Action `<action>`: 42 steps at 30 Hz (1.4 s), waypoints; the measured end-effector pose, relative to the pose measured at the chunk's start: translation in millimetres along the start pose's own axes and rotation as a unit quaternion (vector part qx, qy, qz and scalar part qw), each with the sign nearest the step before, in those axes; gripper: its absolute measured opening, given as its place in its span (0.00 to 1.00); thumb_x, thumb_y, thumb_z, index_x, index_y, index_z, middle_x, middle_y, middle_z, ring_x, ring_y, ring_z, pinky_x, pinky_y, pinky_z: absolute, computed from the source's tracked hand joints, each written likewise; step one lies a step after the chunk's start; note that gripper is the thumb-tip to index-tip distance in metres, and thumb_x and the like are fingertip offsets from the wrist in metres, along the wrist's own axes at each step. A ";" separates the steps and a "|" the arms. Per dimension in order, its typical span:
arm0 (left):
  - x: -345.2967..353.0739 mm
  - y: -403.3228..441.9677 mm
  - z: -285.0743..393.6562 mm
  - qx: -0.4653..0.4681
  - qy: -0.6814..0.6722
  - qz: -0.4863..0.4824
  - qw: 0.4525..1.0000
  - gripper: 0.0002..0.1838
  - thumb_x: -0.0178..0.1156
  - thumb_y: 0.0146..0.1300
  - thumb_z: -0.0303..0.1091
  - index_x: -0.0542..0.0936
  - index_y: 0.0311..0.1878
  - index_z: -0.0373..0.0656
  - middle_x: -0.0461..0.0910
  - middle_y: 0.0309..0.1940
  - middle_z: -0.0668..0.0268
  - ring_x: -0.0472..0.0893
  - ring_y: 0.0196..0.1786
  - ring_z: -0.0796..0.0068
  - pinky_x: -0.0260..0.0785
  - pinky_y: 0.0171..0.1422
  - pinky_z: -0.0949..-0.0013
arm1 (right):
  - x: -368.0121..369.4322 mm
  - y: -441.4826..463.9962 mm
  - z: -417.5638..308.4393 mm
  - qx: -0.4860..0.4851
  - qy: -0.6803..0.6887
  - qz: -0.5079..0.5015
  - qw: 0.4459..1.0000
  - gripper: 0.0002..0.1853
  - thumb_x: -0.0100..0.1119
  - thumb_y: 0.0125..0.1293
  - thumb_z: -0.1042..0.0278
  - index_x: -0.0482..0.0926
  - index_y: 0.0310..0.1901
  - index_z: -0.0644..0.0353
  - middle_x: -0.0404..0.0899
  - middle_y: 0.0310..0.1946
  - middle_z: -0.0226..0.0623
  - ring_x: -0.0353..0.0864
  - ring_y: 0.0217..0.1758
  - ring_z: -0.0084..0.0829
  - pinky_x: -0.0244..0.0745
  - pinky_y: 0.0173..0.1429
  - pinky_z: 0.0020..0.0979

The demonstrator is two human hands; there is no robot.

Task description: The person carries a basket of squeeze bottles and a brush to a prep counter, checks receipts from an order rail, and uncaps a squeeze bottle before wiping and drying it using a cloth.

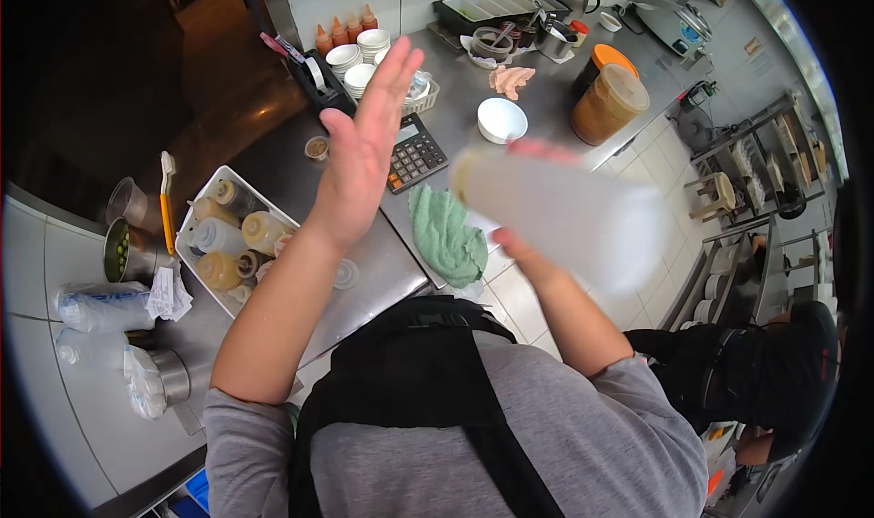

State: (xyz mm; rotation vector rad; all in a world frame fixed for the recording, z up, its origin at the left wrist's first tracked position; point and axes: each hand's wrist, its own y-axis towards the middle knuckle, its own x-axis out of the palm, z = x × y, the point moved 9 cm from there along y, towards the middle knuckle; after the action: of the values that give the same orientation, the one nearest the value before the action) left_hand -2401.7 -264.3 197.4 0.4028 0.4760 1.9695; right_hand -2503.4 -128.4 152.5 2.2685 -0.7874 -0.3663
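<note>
My left hand (pixel 364 145) is raised above the steel counter, its fingers stretched out and nothing in it. My right hand (pixel 523 248) is wrapped round a whitish translucent bottle (pixel 574 213), smeared by motion. The bottle lies tilted on its side, its narrower, yellowish end towards my left hand and its wide end to the right. Below that narrow end is a crumpled green cloth (pixel 446 236) at the counter's edge. A calculator (pixel 417 154) sits just right of my left hand, partly behind it. What the bottle contains cannot be made out.
A white bin (pixel 188 261) of squeeze bottles stands by my left forearm. Further back are a white bowl (pixel 503 120), a brown-filled tub (pixel 610 104), stacked small dishes (pixel 344 58) and a pink cloth (pixel 512 81). Another person (pixel 765 372) in black bends at the right.
</note>
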 end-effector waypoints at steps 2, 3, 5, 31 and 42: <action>-10.1 -5.0 -16.4 -0.030 0.006 0.018 0.999 0.53 0.16 0.56 0.78 0.42 0.75 0.45 0.43 0.75 0.57 0.39 0.78 0.61 0.22 0.77 0.59 | 16.8 -73.5 87.5 0.204 -0.150 -0.152 0.955 0.60 0.76 0.39 0.41 0.49 0.67 0.61 0.65 0.59 0.47 0.65 0.64 0.40 0.60 0.69 0.41; -8.2 -9.5 -34.0 -0.033 0.017 0.002 0.999 0.53 0.15 0.58 0.77 0.44 0.75 0.43 0.45 0.75 0.58 0.40 0.78 0.62 0.23 0.77 0.60 | 21.0 -76.0 90.6 0.204 -0.150 -0.153 0.955 0.60 0.76 0.39 0.41 0.49 0.67 0.61 0.65 0.59 0.47 0.65 0.64 0.40 0.60 0.69 0.41; 9.3 -25.9 -71.5 -0.104 0.033 -0.059 0.992 0.50 0.14 0.61 0.73 0.45 0.74 0.41 0.47 0.75 0.58 0.42 0.77 0.64 0.28 0.78 0.63 | 23.7 -61.6 77.2 0.146 -0.090 -0.062 0.983 0.58 0.79 0.39 0.52 0.50 0.67 0.62 0.66 0.59 0.45 0.68 0.62 0.40 0.64 0.65 0.39; -33.7 -8.4 -57.9 -0.133 -0.094 0.111 0.980 0.50 0.16 0.61 0.74 0.48 0.74 0.41 0.48 0.74 0.56 0.42 0.78 0.64 0.24 0.77 0.57 | -2.6 -16.4 1.2 -0.066 -0.076 -0.013 0.995 0.54 0.73 0.45 0.42 0.56 0.66 0.64 0.59 0.64 0.49 0.61 0.69 0.45 0.62 0.68 0.46; 5.8 11.6 -13.2 -0.051 -0.303 0.132 0.942 0.52 0.20 0.58 0.79 0.45 0.75 0.48 0.45 0.75 0.57 0.45 0.76 0.61 0.31 0.77 0.56 | -0.1 53.9 -64.4 -0.154 -0.109 0.055 0.981 0.42 0.78 0.42 0.56 0.68 0.59 0.61 0.71 0.54 0.43 0.75 0.54 0.37 0.71 0.59 0.36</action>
State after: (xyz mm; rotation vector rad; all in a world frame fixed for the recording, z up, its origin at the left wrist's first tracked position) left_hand -2419.4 -265.7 192.2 1.0064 -0.0811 1.9799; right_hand -2497.3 -125.4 236.2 1.9097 -0.8948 -0.6456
